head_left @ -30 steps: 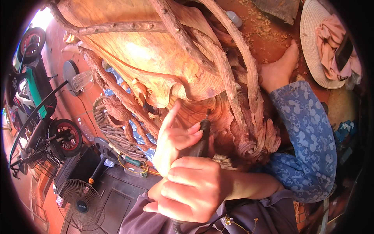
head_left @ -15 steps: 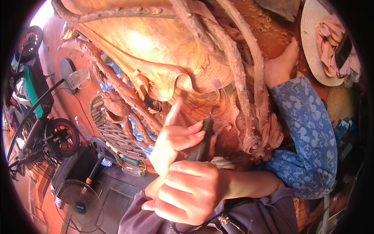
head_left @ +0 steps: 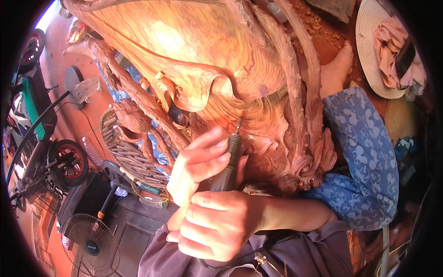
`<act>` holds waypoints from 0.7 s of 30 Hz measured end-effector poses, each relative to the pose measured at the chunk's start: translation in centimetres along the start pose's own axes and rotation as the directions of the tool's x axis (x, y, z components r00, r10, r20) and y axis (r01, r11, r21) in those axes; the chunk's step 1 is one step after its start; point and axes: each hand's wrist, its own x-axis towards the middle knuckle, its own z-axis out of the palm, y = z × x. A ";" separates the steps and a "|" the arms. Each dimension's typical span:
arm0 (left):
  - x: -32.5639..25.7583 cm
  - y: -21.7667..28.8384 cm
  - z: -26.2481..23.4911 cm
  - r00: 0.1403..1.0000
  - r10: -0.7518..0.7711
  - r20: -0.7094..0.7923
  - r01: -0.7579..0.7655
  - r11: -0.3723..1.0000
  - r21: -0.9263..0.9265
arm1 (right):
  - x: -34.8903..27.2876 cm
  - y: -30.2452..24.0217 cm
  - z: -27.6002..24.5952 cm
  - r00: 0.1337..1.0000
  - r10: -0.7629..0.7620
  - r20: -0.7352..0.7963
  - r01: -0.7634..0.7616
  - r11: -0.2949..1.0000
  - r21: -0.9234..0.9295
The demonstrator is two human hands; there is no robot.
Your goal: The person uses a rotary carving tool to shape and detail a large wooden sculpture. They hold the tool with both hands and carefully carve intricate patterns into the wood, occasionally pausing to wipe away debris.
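Note:
A dark, ribbed rotary carving tool (head_left: 226, 171) slants upward in the middle, with a thin metal bit at its tip. My left hand (head_left: 191, 168) is closed around its front part, the forefinger angled over beside the bit. Below, my right hand (head_left: 219, 226) makes a fist around the tool's rear end, which is hidden in the palm. The bit lies over the grainy surface of a large wood carving (head_left: 184, 41), just below its curled edge. Whether the bit touches the wood I cannot tell. A cord comes out beneath my right hand.
Branch-like wooden strands (head_left: 295, 83) run along the carving's right side. A blue patterned trouser leg (head_left: 362, 161) and bare foot (head_left: 339, 64) lie right of it. A straw hat (head_left: 369, 55) holds pink cloth. On the left are a motorbike (head_left: 69, 164), a fan (head_left: 108, 237) and a clear bottle (head_left: 92, 152).
The tool and both hands have shifted slightly left, the bit also a little upward. My left forefinger, which pointed up, now bends toward the bit. The whole view has shifted slightly.

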 end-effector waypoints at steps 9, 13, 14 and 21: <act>-0.7 0.1 -0.8 0.990 0.141 -0.027 -0.135 0.978 0.157 | -0.9 -0.9 0.7 0.998 -0.055 -0.003 0.055 0.998 0.001; -1.1 0.2 -0.9 0.986 0.162 -0.039 -0.155 0.977 0.143 | -1.0 -1.5 0.3 0.993 -0.076 0.090 0.079 0.997 -0.025; -1.1 0.4 -0.9 0.986 0.161 -0.036 -0.154 0.977 0.146 | -0.9 -1.6 0.1 0.991 -0.077 0.106 0.081 0.996 -0.036; -2.6 0.8 -0.9 0.958 0.242 -0.154 -0.238 0.970 0.043 | -1.1 -3.6 -0.3 0.977 -0.090 0.193 0.110 0.989 -0.095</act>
